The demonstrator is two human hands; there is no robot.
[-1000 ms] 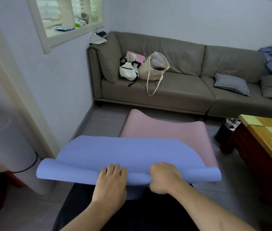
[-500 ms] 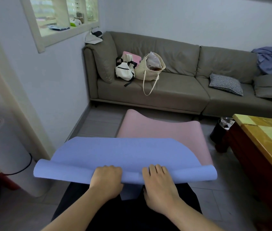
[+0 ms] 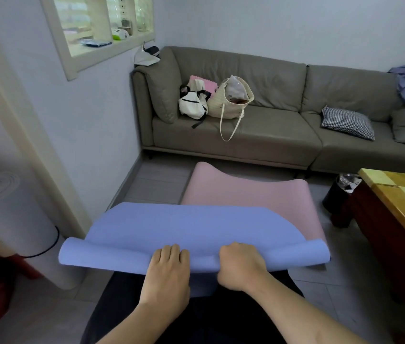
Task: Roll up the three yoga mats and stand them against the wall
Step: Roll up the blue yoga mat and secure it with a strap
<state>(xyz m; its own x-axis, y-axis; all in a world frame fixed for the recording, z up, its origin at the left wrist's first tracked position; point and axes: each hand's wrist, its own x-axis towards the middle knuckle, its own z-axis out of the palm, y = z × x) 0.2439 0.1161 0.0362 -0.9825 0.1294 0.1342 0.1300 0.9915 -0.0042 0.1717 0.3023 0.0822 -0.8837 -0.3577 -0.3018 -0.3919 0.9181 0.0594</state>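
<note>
Grey floor tiles (image 3: 151, 184) run up to an olive-brown sofa (image 3: 271, 135) set against a pale wall (image 3: 92, 125), with two mats spread in the foreground. On the tiles lies a pink yoga mat (image 3: 246, 192), flat, its far end near the sofa's base. Over its near end rests a blue yoga mat (image 3: 191, 224), whose closest edge is turned into a loose roll (image 3: 102, 254) running across the frame.

Both hands work that roll near its middle. The left hand (image 3: 166, 274) lies on top of it, fingers fairly straight and close together, pressing down; its grip is not closed round the mat. The right hand (image 3: 239, 266) has its fingers curled over the roll's top edge, a narrow grip holding the blue material.

At far left a grey yoga mat (image 3: 5, 214), already rolled, stands upright beside the wall, a thin black band around its lower part.

On the sofa sit a white backpack (image 3: 192, 105), a cream tote bag (image 3: 231, 100) and a checked cushion (image 3: 347, 122). A black bin (image 3: 336, 194) stands by a yellow-topped wooden counter (image 3: 400, 194) at right.
</note>
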